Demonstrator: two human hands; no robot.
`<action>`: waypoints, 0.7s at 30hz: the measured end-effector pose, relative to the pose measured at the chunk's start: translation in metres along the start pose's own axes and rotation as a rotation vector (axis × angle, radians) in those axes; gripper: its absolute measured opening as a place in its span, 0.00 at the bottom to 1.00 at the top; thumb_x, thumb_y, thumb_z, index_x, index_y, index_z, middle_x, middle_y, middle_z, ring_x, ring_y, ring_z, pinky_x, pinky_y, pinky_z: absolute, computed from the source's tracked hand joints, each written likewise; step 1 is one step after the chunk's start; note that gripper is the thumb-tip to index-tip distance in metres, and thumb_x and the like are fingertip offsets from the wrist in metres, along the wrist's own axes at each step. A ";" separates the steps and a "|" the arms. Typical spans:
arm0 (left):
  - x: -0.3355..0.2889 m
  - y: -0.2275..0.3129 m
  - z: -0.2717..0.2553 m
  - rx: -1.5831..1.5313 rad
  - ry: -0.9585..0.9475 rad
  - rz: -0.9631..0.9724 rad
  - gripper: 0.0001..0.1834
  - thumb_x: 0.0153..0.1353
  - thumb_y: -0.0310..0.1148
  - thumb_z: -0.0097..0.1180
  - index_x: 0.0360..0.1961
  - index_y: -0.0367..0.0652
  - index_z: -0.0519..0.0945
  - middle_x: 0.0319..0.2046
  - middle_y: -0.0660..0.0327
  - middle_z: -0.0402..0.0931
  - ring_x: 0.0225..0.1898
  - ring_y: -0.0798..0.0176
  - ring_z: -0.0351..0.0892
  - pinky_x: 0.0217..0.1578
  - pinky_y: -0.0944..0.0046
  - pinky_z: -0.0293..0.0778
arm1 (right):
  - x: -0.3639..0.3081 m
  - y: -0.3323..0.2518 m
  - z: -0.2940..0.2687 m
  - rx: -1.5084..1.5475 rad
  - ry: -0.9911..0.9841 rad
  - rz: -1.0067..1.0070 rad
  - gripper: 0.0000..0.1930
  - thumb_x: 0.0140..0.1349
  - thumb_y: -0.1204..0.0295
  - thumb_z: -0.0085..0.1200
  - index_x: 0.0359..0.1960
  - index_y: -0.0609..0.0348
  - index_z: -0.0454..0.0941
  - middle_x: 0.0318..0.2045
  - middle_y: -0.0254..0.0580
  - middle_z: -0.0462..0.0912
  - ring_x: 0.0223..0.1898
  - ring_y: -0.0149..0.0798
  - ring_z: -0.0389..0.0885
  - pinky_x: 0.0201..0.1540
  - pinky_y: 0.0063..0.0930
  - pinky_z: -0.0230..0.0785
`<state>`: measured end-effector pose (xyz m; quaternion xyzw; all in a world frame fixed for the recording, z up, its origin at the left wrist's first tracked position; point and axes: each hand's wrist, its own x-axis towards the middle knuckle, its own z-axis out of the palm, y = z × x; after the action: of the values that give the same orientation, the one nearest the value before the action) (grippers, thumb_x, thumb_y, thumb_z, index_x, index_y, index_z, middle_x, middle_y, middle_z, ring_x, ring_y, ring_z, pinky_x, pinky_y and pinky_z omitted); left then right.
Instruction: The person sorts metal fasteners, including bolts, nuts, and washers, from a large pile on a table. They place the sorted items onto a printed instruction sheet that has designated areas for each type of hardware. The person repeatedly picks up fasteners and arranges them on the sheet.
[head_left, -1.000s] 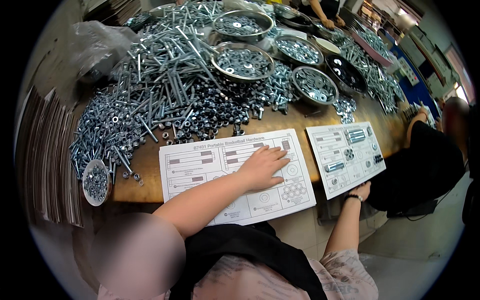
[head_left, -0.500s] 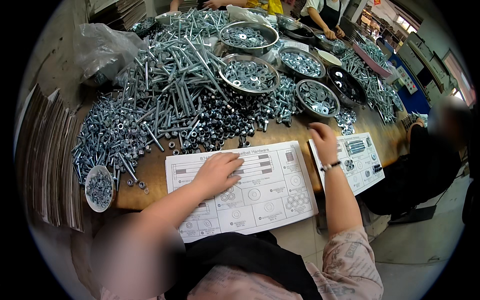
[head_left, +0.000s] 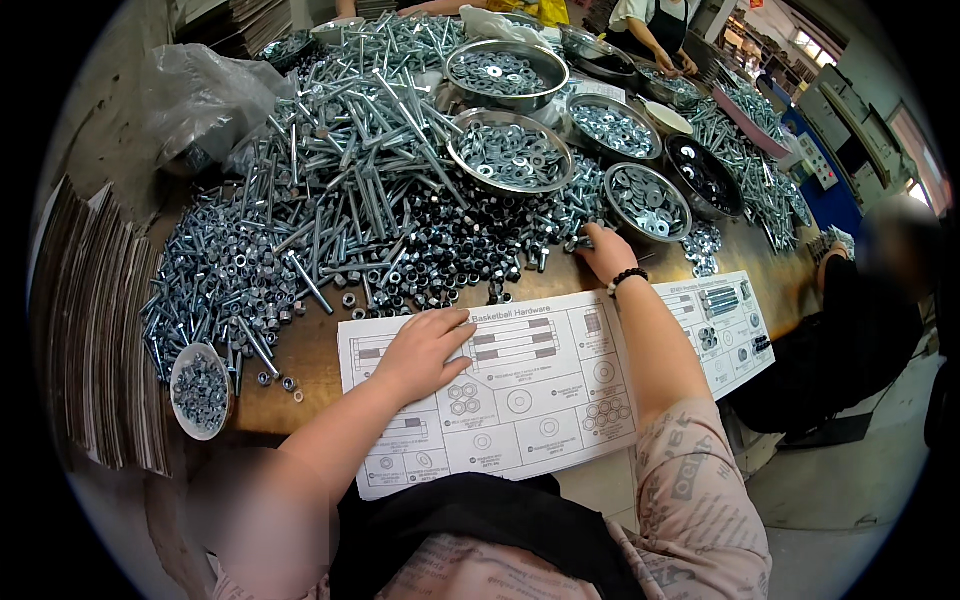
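My left hand [head_left: 428,352] lies flat with fingers stretched on a stack of white printed sheets [head_left: 520,440], which shows line drawings of bolts, nuts and washers. It holds nothing. My right hand [head_left: 608,254], with a dark bead bracelet at the wrist, is at the front edge of the hardware pile, just below a steel bowl of washers [head_left: 648,205]. Its fingers are bent in among short bolts [head_left: 543,258]; what is between the fingertips is hidden. Dark-ended nuts [head_left: 440,245] lie heaped to the left of it.
Long bolts [head_left: 370,130] form a high heap behind the nuts. More washer bowls [head_left: 512,155] stand at the back. A white bowl of small parts [head_left: 200,392] is at the left edge, near stacked cardboard [head_left: 100,330]. A second printed sheet [head_left: 725,350] lies right; people sit nearby.
My right hand has moved left and forward from above the gap between the sheets to the bolts at the pile's edge. My left hand stays on the sheets. The view has shifted slightly.
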<state>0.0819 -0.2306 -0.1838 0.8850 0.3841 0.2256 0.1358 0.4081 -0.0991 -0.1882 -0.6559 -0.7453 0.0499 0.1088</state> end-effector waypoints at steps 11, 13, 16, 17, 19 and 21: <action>0.000 0.001 -0.001 -0.010 0.010 -0.016 0.22 0.50 0.37 0.57 0.46 0.42 0.74 0.51 0.56 0.69 0.54 0.54 0.65 0.55 0.56 0.60 | -0.031 -0.007 -0.029 0.944 0.000 0.183 0.11 0.56 0.74 0.53 0.41 0.61 0.74 0.26 0.33 0.75 0.25 0.20 0.68 0.26 0.15 0.62; 0.000 0.000 0.000 -0.004 0.013 -0.017 0.21 0.50 0.37 0.57 0.46 0.41 0.74 0.51 0.56 0.69 0.54 0.54 0.65 0.55 0.56 0.60 | -0.051 -0.011 -0.038 0.786 -0.038 -0.068 0.10 0.54 0.75 0.54 0.40 0.59 0.75 0.28 0.34 0.76 0.26 0.26 0.71 0.29 0.20 0.65; 0.001 0.004 -0.001 -0.002 0.010 -0.027 0.21 0.49 0.36 0.58 0.46 0.41 0.74 0.51 0.56 0.69 0.54 0.54 0.65 0.55 0.56 0.60 | -0.083 -0.018 -0.055 0.210 -0.049 -0.474 0.09 0.50 0.76 0.54 0.36 0.53 0.77 0.28 0.42 0.75 0.31 0.45 0.75 0.33 0.33 0.69; 0.000 0.004 0.000 0.006 0.011 -0.031 0.22 0.49 0.36 0.58 0.46 0.41 0.74 0.51 0.56 0.69 0.54 0.54 0.65 0.55 0.56 0.60 | -0.092 -0.022 -0.058 0.033 -0.088 -0.486 0.09 0.51 0.75 0.53 0.36 0.52 0.76 0.26 0.42 0.74 0.31 0.46 0.75 0.33 0.34 0.69; 0.000 0.005 0.000 0.011 0.005 -0.046 0.22 0.49 0.36 0.58 0.46 0.42 0.74 0.51 0.56 0.68 0.54 0.54 0.65 0.56 0.56 0.60 | -0.108 -0.024 -0.062 -0.172 -0.154 -0.478 0.10 0.52 0.74 0.52 0.38 0.51 0.75 0.27 0.41 0.74 0.33 0.46 0.75 0.35 0.35 0.69; 0.000 0.005 0.001 0.022 0.005 -0.037 0.22 0.49 0.35 0.58 0.47 0.41 0.74 0.51 0.56 0.68 0.54 0.54 0.65 0.56 0.56 0.60 | -0.121 -0.023 -0.063 -0.221 -0.206 -0.448 0.12 0.53 0.73 0.51 0.41 0.50 0.73 0.32 0.42 0.75 0.37 0.45 0.75 0.37 0.34 0.69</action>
<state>0.0858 -0.2340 -0.1829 0.8785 0.4033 0.2211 0.1293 0.4145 -0.2262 -0.1335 -0.4738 -0.8800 0.0092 -0.0317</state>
